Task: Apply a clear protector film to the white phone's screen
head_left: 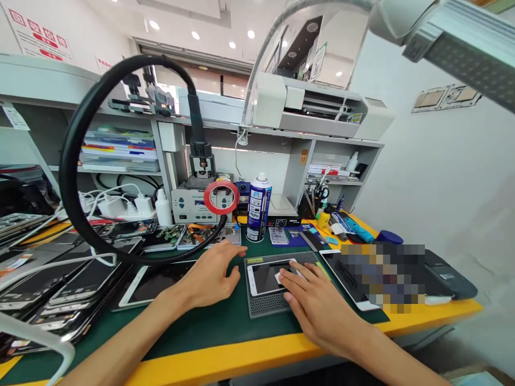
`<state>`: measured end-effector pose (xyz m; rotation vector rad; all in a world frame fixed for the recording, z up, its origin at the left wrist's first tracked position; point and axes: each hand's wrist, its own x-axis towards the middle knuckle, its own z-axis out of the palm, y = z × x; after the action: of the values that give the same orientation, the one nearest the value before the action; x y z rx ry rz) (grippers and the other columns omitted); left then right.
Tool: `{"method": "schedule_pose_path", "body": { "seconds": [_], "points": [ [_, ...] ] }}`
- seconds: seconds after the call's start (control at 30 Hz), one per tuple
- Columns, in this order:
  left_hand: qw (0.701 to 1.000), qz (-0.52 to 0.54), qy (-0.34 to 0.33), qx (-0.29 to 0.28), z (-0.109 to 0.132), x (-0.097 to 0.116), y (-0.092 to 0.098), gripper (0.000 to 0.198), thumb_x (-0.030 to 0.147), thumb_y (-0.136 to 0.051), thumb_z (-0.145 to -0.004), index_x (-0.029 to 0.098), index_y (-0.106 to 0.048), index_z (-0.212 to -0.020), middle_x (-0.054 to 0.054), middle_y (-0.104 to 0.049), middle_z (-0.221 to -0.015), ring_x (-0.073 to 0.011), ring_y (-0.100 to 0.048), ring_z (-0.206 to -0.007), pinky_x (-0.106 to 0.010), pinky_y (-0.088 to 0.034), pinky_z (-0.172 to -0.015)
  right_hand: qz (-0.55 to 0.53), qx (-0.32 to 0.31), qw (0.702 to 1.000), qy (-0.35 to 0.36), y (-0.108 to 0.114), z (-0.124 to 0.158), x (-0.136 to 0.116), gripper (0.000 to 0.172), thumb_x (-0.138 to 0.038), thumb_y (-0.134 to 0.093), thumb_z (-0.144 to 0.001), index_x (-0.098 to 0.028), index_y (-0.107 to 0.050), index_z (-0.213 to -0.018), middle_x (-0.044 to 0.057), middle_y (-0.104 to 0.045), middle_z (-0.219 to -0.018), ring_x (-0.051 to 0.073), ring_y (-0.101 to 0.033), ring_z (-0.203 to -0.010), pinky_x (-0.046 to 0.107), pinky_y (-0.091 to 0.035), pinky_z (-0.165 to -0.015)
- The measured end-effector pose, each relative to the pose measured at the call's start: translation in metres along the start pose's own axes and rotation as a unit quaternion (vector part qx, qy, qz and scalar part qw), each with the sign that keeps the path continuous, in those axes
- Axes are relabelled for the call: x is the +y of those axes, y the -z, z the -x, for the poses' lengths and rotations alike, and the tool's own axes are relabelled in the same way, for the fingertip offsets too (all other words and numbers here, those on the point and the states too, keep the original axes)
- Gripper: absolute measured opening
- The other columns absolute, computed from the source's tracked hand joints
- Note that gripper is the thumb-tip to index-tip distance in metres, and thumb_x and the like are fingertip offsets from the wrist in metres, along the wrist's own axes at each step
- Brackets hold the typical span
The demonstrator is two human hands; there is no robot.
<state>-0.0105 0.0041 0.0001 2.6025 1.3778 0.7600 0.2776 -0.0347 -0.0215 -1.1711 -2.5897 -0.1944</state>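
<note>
A white-framed smartphone point(265, 279), dark screen up, lies on a grey perforated mat point(261, 308). My right hand point(314, 300) is over the phone's right half, fingers bent and pressing a small white wipe point(278, 277) onto the glass. Most of the wipe is hidden beneath the fingertips. Left of the phone, my left hand point(219, 271) holds nothing; its thumb and fingers are apart and point toward the mat. A white-edged tablet point(132, 284) lies behind my left forearm, and another white-framed device point(364, 303) lies right of the mat.
A blue-and-white spray can point(258, 209) stands behind the mat. The black hose point(66, 145) of a hot-air station point(193, 206) loops at left. Stacked phone screens point(80, 284) crowd the left side. Tools and a pen holder point(309, 201) are at back right. A lamp point(462, 53) hangs above.
</note>
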Motion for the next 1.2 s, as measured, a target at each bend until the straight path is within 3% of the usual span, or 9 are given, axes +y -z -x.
{"method": "schedule_pose_path", "body": {
  "seconds": [0.2, 0.4, 0.53, 0.67, 0.8, 0.93, 1.2],
  "points": [
    [0.999, 0.006, -0.009, -0.044, 0.006, 0.006, -0.002, 0.058, 0.027, -0.056, -0.086, 0.016, -0.054, -0.143, -0.015, -0.063, -0.132, -0.0322, -0.055, -0.127, -0.046, -0.047, -0.108, 0.023, 0.015, 0.998, -0.055, -0.005, -0.001, 0.009, 0.042, -0.027, -0.038, -0.107, -0.018, -0.061, -0.140, 0.003, -0.060, -0.145, 0.032, -0.043, -0.144, 0.058, -0.030, -0.118],
    [0.998, 0.007, -0.029, -0.063, 0.007, 0.016, -0.005, 0.059, 0.040, -0.058, -0.091, 0.017, -0.050, -0.145, -0.014, -0.060, -0.132, -0.0329, -0.051, -0.127, -0.052, -0.040, -0.111, -0.021, -0.009, 0.999, -0.044, -0.010, -0.021, -0.031, 0.045, -0.032, -0.035, -0.107, -0.020, -0.058, -0.144, 0.001, -0.054, -0.151, 0.032, -0.037, -0.148, 0.059, -0.026, -0.121],
    [0.997, 0.000, -0.029, -0.068, 0.008, 0.017, -0.006, 0.061, 0.040, -0.060, -0.090, 0.017, -0.049, -0.145, -0.014, -0.060, -0.130, -0.0318, -0.051, -0.125, -0.051, -0.040, -0.110, -0.017, -0.001, 1.000, -0.013, -0.006, -0.017, -0.047, 0.044, -0.030, -0.036, -0.107, -0.021, -0.055, -0.146, 0.000, -0.053, -0.152, 0.031, -0.038, -0.147, 0.060, -0.021, -0.123],
    [0.997, -0.002, -0.022, -0.080, 0.009, 0.018, -0.007, 0.062, 0.042, -0.060, -0.090, 0.018, -0.048, -0.146, -0.013, -0.060, -0.129, -0.0313, -0.051, -0.122, -0.050, -0.040, -0.108, 0.008, 0.034, 0.999, -0.005, -0.002, 0.003, -0.038, 0.040, -0.027, -0.045, -0.104, -0.023, -0.061, -0.141, -0.001, -0.060, -0.146, 0.031, -0.044, -0.143, 0.058, -0.020, -0.122],
    [0.996, -0.008, -0.027, -0.083, 0.009, 0.020, -0.008, 0.063, 0.043, -0.061, -0.090, 0.018, -0.047, -0.147, -0.013, -0.060, -0.129, -0.0323, -0.051, -0.122, -0.050, -0.039, -0.108, 0.033, 0.066, 0.996, -0.049, -0.002, 0.017, -0.017, 0.038, -0.026, -0.046, -0.104, -0.024, -0.065, -0.136, -0.001, -0.065, -0.140, 0.031, -0.050, -0.138, 0.059, -0.023, -0.120],
    [0.996, -0.009, -0.033, -0.085, 0.008, 0.020, -0.010, 0.064, 0.043, -0.061, -0.090, 0.020, -0.046, -0.148, -0.012, -0.061, -0.129, -0.0327, -0.052, -0.120, -0.051, -0.038, -0.107, 0.033, 0.054, 0.994, -0.091, -0.003, 0.015, -0.013, 0.039, -0.028, -0.042, -0.105, -0.022, -0.066, -0.136, 0.001, -0.065, -0.140, 0.033, -0.049, -0.140, 0.061, -0.024, -0.119],
    [0.997, -0.008, -0.036, -0.070, 0.009, 0.020, -0.013, 0.059, 0.038, -0.062, -0.089, 0.020, -0.051, -0.144, -0.012, -0.064, -0.123, -0.0315, -0.057, -0.116, -0.049, -0.042, -0.104, -0.013, 0.004, 0.998, -0.065, -0.011, -0.013, -0.060, 0.047, -0.030, -0.037, -0.106, -0.015, -0.057, -0.145, 0.004, -0.050, -0.153, 0.039, -0.038, -0.146, 0.069, -0.020, -0.121]
  ]
}}
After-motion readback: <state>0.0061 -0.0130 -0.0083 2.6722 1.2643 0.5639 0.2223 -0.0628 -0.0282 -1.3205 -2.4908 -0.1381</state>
